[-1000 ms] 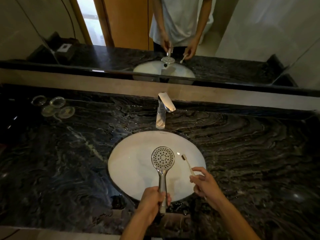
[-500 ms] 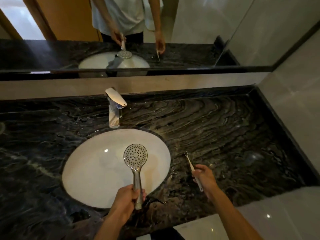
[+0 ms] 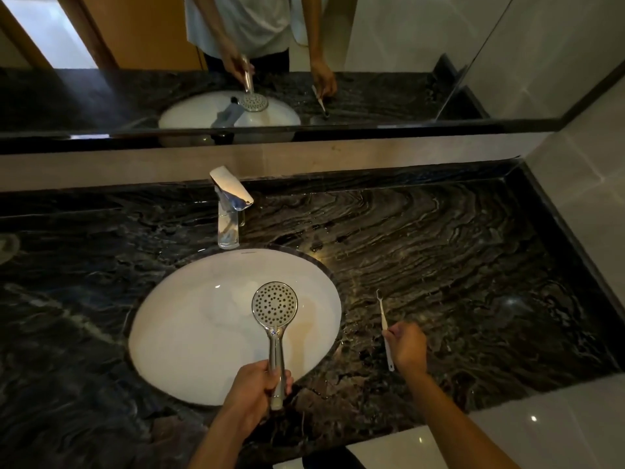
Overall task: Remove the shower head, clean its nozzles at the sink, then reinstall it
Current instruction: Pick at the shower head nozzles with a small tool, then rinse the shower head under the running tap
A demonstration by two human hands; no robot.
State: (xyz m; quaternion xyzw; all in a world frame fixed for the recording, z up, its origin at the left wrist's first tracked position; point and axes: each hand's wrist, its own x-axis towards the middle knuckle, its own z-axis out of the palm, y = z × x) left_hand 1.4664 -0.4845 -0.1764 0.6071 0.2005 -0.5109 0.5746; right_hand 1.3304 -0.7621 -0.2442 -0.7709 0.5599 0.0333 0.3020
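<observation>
Left grip (image 3: 258, 384) around shower head (image 3: 274, 304) handle, right grip (image 3: 407, 345) pinching toothbrush (image 3: 384, 319).

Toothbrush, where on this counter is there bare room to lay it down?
Bare marble counter lies right of the sink, from the toothbrush in your right hand to the wall. The sink itself is crowded by the shower head.

Bathroom: marble vanity (image 3: 439, 248), oval sink (image 3: 189, 333), faucet (image 3: 228, 211), mirror (image 3: 389, 45).
</observation>
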